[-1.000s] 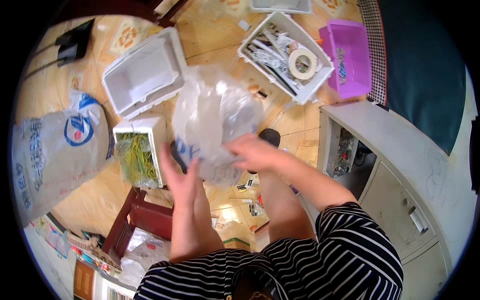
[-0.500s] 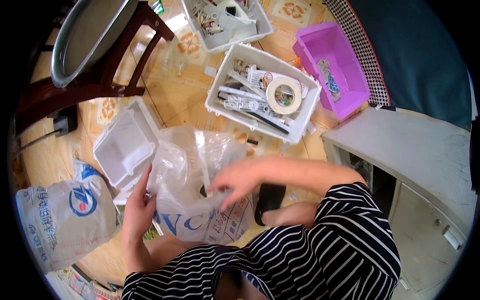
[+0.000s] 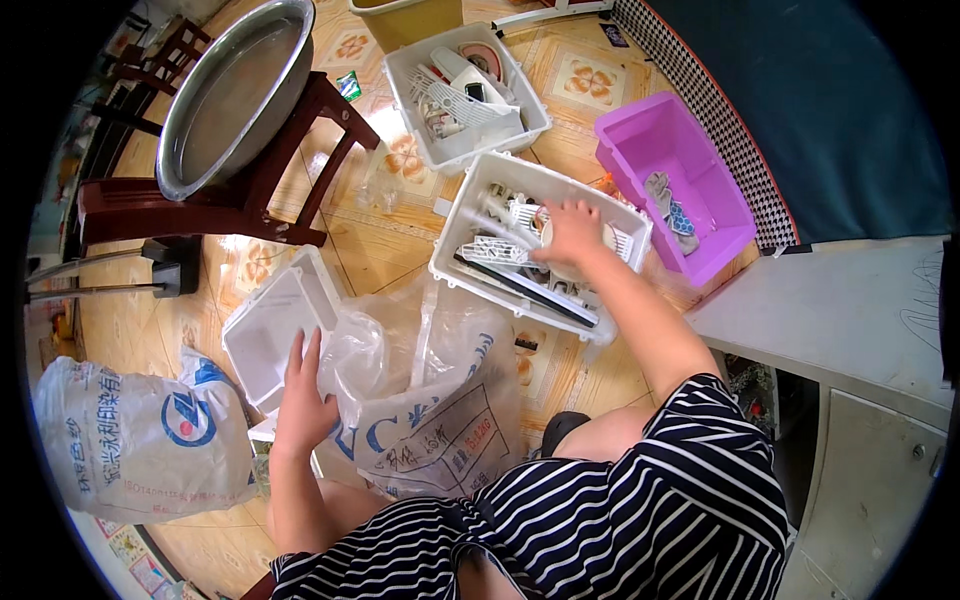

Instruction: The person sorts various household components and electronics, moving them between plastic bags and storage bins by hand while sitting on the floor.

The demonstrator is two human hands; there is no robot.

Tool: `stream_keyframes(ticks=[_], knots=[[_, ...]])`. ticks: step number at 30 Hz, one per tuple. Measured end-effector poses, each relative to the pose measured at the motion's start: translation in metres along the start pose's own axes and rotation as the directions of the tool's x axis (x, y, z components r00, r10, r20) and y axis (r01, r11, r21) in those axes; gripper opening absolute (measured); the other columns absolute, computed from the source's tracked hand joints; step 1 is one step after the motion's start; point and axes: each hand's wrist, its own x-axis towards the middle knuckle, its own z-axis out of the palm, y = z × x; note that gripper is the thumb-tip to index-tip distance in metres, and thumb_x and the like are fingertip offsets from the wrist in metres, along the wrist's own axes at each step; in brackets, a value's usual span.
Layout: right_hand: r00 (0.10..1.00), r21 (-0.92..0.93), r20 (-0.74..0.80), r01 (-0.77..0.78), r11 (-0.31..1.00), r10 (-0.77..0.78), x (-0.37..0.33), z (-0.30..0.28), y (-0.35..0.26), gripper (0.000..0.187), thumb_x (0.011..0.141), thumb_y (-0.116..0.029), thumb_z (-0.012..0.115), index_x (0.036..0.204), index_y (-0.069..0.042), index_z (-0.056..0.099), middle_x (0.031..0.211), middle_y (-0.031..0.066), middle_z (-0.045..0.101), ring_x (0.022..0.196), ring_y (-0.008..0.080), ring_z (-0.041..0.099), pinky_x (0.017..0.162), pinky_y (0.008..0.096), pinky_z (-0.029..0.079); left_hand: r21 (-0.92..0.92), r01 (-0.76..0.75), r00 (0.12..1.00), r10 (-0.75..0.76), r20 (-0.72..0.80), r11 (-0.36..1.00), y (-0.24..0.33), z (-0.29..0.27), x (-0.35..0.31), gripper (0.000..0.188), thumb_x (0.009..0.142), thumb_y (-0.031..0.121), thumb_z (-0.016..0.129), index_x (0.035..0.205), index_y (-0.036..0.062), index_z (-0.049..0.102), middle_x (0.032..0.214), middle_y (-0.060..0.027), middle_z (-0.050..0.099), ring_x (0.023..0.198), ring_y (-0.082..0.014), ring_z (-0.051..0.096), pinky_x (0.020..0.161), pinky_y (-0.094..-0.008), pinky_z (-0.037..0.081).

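Note:
My right hand [image 3: 578,238] is over a white plastic bin [image 3: 447,232], its fingers spread, covering much of a tape roll. Whether it touches the roll is hidden. Beside the thumb, a white strip [image 3: 492,222] is smeared by motion. White plastic racks [image 3: 495,252] and a long black strip [image 3: 525,287] also lie in this bin. My left hand [image 3: 303,405] is open, fingers raised, at the edge of a clear plastic bag [image 3: 360,350] and in front of a small white bin [image 3: 270,315]. A printed translucent sack [image 3: 440,440] stands between my knees.
Another white bin [image 3: 440,160] with mixed items stands farther back, near a yellow bin [image 3: 410,22]. A purple bin [image 3: 715,190] holds cloth. At left are a metal basin [image 3: 235,100] on a wooden stool [image 3: 240,215] and a full sack [image 3: 140,450]. A grey cabinet [image 3: 875,480] stands right.
My right hand has moved from the plastic bag out to the white bin, over the tape roll. My left hand has stayed beside the bag. The view has tilted farther outward.

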Motion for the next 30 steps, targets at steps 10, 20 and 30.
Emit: stream_keyframes(ticks=[10,20,30], knots=[[0.954,0.528,-0.271,0.034,0.849,0.131,0.005,-0.045,0.037,0.06,0.064,-0.044,0.077,0.105,-0.002,0.065,0.1,0.0169,0.068,0.098,0.0275,0.065,0.086,0.0372,0.049,-0.306,-0.121,0.972,0.176,0.157,0.944,0.04,-0.001,0.01,0.023,0.083,0.011,0.055,0.099,0.0084,0.072,0.079,-0.0109,0.064,0.082,-0.0292,0.059,0.077,-0.0384,0.046],[0.963,0.941,-0.265,0.269,-0.207,0.047,-0.058,-0.045,-0.107,0.04,0.084,-0.031,0.069,0.11,-0.003,0.057,0.096,0.0023,0.059,0.088,0.0118,0.055,0.08,0.0286,0.044,0.365,0.066,0.858,-0.24,0.454,0.929,0.065,-0.003,-0.034,0.077,0.075,0.041,0.071,0.133,-0.004,0.045,0.11,-0.024,0.061,0.1,-0.0371,0.062,0.085,-0.0423,0.05],[0.959,0.815,-0.111,-0.063,-0.577,-0.261,-0.07,-0.031,-0.183,0.033,0.087,-0.037,0.062,0.106,-0.012,0.052,0.098,0.0009,0.053,0.094,0.0146,0.052,0.085,0.0383,0.044,-0.959,0.169,0.911,-0.408,0.063,0.229,0.025,0.002,-0.033,0.031,0.085,0.008,0.053,0.114,-0.0022,0.059,0.098,-0.0113,0.067,0.086,-0.0216,0.064,0.08,-0.0315,0.05]])
